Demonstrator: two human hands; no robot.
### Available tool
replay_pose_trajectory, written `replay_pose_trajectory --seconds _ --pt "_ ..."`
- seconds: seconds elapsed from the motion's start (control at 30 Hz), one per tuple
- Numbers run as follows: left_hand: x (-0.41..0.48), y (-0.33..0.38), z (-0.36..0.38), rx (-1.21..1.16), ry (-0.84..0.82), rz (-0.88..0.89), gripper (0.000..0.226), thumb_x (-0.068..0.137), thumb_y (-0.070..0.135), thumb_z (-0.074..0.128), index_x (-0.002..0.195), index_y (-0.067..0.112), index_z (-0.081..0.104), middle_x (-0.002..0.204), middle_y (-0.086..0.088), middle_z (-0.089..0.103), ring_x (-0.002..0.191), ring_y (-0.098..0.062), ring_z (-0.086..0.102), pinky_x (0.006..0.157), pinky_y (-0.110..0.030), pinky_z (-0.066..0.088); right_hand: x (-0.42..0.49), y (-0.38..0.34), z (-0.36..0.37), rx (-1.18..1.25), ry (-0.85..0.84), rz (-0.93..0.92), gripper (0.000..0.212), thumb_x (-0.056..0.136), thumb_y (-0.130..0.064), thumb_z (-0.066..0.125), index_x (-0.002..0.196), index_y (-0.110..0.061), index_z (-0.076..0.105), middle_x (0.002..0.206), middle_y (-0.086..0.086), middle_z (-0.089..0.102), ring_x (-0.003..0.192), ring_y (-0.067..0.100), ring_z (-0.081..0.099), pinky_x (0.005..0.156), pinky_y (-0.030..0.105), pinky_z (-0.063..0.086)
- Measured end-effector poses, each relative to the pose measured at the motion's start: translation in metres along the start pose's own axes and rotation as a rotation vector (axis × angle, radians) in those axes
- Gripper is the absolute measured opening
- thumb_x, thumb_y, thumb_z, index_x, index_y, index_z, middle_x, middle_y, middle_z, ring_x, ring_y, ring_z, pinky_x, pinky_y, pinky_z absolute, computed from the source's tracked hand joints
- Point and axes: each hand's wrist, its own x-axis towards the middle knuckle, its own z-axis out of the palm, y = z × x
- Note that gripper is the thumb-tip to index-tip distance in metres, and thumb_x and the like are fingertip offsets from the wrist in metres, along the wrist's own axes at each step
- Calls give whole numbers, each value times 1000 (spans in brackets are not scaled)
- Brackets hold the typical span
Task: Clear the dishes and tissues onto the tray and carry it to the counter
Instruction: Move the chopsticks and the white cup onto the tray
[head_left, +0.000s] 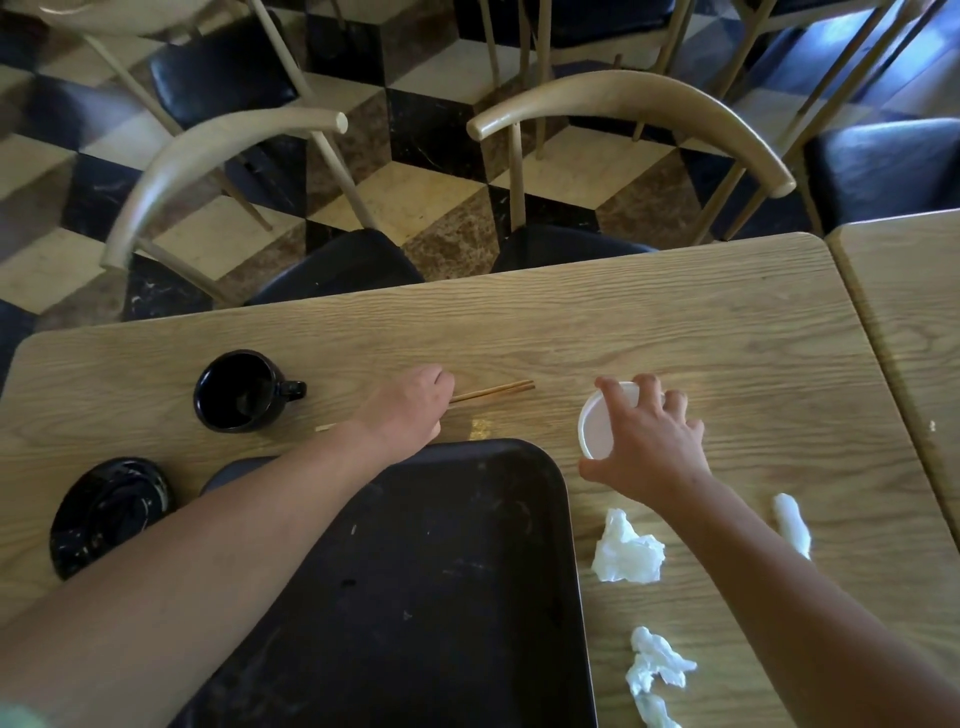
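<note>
Left hand (410, 410) closing on chopsticks (498, 391) at 12 o'clock of tray (415, 597) — right hand (644, 441) clamping white cup (597, 428) at 2 o'clock, likely for loading both together.

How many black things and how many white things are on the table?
Black: 3 (mug, plate, tray)
White: 4 (cup and 3 tissues)
Total: 7
</note>
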Motion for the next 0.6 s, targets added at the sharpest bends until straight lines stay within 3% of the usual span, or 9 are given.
replay_pose_trajectory --seconds 0.07,0.2,0.33,0.47,0.6 --pt "-8 -1 -2 -4 25 -6 15 81 3 58 93 12 54 88 0 46 74 -15 43 61 -26 42 -2 0 -3 14 -3 1 106 62 -60 78 148 -36 22 149 10 28 130 38 35 96 55 44" --pt "-23 0 -3 17 52 -4 18 75 2 60 88 13 56 83 2 43 70 -14 37 60 -25 31 -9 -5 -7 21 13 -1 106 62 -62 78 148 -36 21 148 10 27 129 38 36 95 55 45" --pt "-41 -1 4 26 46 0 17 72 4 63 86 13 57 80 0 48 65 -14 39 56 -26 35 -23 -14 -8 32 30 2 106 62 -64 77 148 -37 21 149 9 27 129 37 35 96 55 44" --pt "-59 -4 12 -32 30 27 25 72 -1 61 79 15 44 76 2 37 63 -17 39 53 -30 36 -38 -26 -3 42 41 12 104 63 -64 75 148 -37 21 148 8 27 129 37 34 96 53 43" --pt "-80 -11 26 -63 33 38 17 75 1 62 86 12 55 82 -3 54 73 -20 53 58 -29 43 -55 -41 6 53 35 23 104 63 -64 74 148 -38 20 148 7 27 128 36 34 97 53 44"
